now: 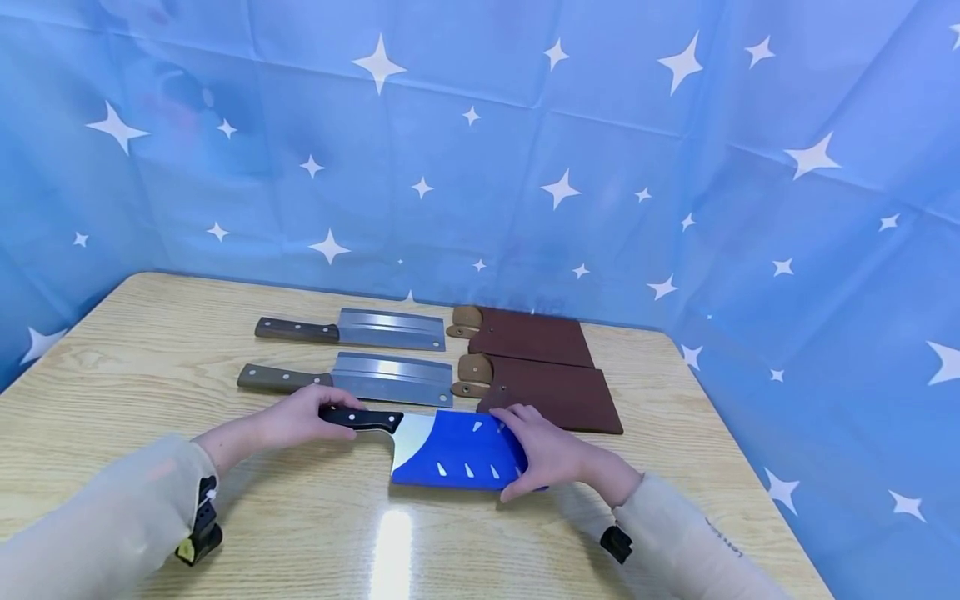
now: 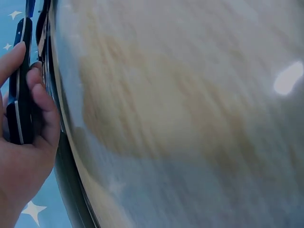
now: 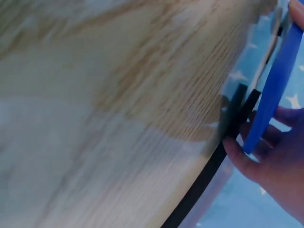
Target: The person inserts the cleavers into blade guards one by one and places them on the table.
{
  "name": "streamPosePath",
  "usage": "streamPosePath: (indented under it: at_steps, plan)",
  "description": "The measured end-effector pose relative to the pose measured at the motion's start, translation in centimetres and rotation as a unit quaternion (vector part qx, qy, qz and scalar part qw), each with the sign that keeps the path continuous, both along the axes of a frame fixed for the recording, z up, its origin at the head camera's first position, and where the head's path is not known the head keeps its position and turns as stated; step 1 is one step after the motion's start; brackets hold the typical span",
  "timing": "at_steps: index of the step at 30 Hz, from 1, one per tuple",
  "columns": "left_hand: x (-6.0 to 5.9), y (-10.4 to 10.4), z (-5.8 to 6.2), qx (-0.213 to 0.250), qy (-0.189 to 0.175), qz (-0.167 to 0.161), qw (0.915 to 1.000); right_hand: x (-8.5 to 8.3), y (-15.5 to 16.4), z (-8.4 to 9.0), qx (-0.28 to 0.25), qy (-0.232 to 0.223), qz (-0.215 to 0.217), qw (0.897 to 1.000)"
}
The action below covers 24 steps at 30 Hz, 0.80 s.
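A cleaver (image 1: 411, 435) with a black riveted handle lies across the front of the group, most of its blade inside a blue sheath (image 1: 468, 458) with white marks. Only the part of the blade next to the handle shows bare. My left hand (image 1: 303, 415) grips the black handle, its fingers and thumb wrapped around it in the left wrist view. From the other end, my right hand (image 1: 549, 454) holds the sheath, thumb on the near edge and fingers at the far edge. In the right wrist view the blue sheath (image 3: 275, 85) sits between thumb and fingers, seen edge-on.
Behind lie two more cleavers, a rear one (image 1: 390, 329) and a nearer one (image 1: 393, 379), bare-bladed, handles to the left. To their right are two brown sheaths, one (image 1: 532, 336) behind the other (image 1: 558, 396), with tan straps. A starred blue curtain (image 1: 480, 150) borders the wooden table (image 1: 292, 533).
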State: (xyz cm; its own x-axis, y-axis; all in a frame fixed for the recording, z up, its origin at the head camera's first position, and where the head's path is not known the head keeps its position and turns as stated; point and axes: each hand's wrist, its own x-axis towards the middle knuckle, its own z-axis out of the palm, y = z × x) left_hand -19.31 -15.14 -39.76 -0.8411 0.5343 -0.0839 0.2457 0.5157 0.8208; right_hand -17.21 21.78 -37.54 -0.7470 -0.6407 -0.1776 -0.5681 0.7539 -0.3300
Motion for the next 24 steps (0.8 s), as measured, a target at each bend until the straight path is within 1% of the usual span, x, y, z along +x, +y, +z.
streamPosePath:
  at_steps: [3, 6, 12, 16, 21, 24]
  plan:
    - [0.2, -0.1, -0.2, -0.010, 0.016, -0.001, 0.9998, 0.1, -0.1, -0.2, 0.025, 0.031, 0.010, 0.999]
    - [0.3, -0.2, -0.6, -0.015, 0.027, -0.004, 0.9995, 0.4, -0.3, -0.4, 0.043, 0.052, 0.020, 0.998]
    - [0.4, -0.2, -1.2, -0.021, 0.046, -0.009, 0.9987, 0.7, -0.4, -0.9, 0.057, 0.093, 0.033, 0.993]
    - [0.6, -0.2, -1.2, -0.024, 0.056, -0.012, 0.9981, 0.8, -0.5, -0.9, 0.071, 0.093, 0.031, 0.993]
    - [0.8, -0.5, -1.0, -0.024, 0.076, -0.012, 0.9967, 0.8, -0.5, -0.7, 0.092, 0.069, 0.027, 0.993]
    - [0.7, -0.9, -0.9, -0.020, 0.065, -0.006, 0.9977, 0.7, -0.3, -0.3, 0.084, 0.058, 0.026, 0.994]
